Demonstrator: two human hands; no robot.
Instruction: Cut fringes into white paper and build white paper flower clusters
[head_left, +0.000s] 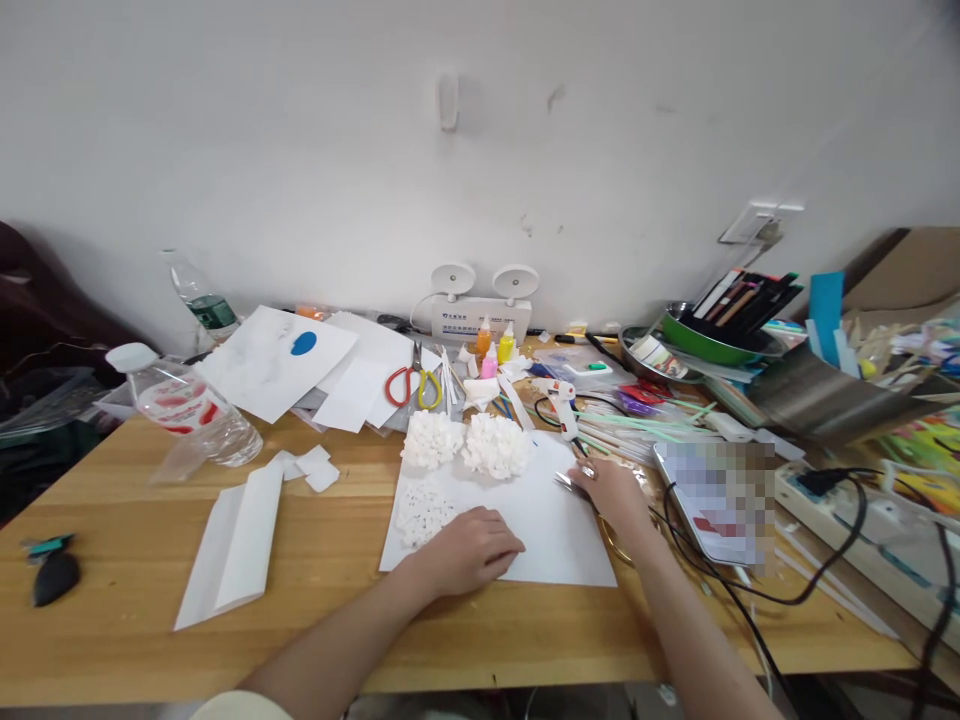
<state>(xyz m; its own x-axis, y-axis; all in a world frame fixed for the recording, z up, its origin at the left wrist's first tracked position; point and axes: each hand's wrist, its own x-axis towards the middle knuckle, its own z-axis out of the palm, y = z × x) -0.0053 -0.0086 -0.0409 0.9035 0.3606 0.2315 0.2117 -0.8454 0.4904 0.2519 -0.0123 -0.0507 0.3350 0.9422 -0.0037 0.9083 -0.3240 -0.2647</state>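
Loosely curled, the left hand (472,548) rests on white paper (562,540) bearing white clumps (496,446); at the paper's right edge, the right hand (611,490) meets a metal tool (565,484), its grip unclear.

I make out a twin-headed emergency light (484,318); to its left, a green-labelled plastic bottle (214,308) and, nearer my viewpoint, a red-labelled bottle (184,405); to its right, a green bowl (701,338) holding pens (742,302), and, higher up, a wall socket (754,222).
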